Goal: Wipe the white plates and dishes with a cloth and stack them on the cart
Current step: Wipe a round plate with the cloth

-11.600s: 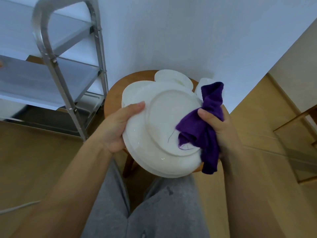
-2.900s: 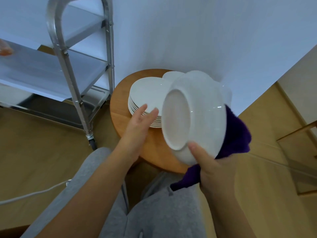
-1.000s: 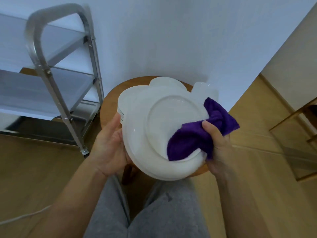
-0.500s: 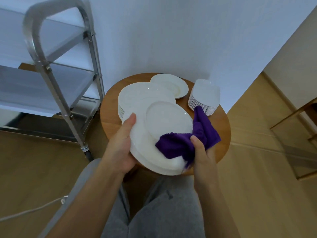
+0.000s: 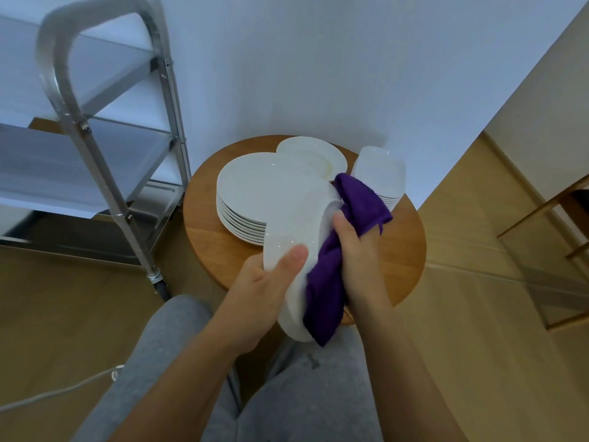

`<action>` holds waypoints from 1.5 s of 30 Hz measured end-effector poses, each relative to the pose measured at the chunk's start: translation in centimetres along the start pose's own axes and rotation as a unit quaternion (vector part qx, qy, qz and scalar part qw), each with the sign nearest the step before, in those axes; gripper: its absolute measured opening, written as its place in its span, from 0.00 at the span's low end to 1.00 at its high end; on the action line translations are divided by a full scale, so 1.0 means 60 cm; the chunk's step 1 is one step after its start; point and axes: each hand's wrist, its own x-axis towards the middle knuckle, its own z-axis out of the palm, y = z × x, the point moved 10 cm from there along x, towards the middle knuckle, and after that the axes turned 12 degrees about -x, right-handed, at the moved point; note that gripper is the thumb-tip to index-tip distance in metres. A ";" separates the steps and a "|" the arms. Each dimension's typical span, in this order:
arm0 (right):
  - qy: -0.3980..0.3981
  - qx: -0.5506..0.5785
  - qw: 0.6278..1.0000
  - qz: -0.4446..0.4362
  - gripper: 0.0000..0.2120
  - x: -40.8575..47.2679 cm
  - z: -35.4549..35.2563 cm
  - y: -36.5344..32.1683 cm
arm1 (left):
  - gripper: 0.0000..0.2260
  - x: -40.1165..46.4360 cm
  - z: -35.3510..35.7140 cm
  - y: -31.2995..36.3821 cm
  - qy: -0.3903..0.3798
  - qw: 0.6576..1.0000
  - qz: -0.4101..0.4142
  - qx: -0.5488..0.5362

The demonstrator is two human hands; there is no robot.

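Plate (image 5: 296, 224) has turned since half a second ago: then its flat base faced the camera, now it stands nearly on edge, tilted over the near part of the round wooden bench (image 5: 404, 250). The left hand (image 5: 261, 291) grips its near rim, thumb laid on the outer wall. The right hand (image 5: 357, 250) clutches the purple cloth (image 5: 328, 282) and presses it against the plate's right face, most of which is hidden from view. I judge this to mean the wiping has passed from the underside to the inner face, so this plate is close to done but not yet ready for stacking.

On the bench, a stack of white plates (image 5: 242, 199) sits just left of the held plate, a single shallow dish (image 5: 312, 154) lies at the far edge, and a stack of small square dishes (image 5: 379, 173) stands far right, just behind the cloth. The held plate's far rim looks very near the plate stack, so any swing should go up and leftward first.

The metal cart (image 5: 105, 173) stands to the left, well apart from the bench; what shows of its shelves is bare, with open air between its upright post and the bench edge. A white cable (image 5: 47, 393) trails on the floor near left.
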 end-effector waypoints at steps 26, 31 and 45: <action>0.057 0.005 0.998 -0.037 0.13 0.029 -0.029 0.024 | 0.14 0.049 -0.062 0.097 0.051 0.996 0.060 -0.039; 0.084 0.031 0.996 -0.001 0.09 0.052 -0.040 0.028 | 0.05 0.087 -0.037 0.152 0.041 0.949 0.143 0.278; 0.147 0.043 0.985 0.081 0.08 0.091 -0.060 0.085 | 0.22 0.268 0.002 0.009 -0.153 0.488 0.201 0.835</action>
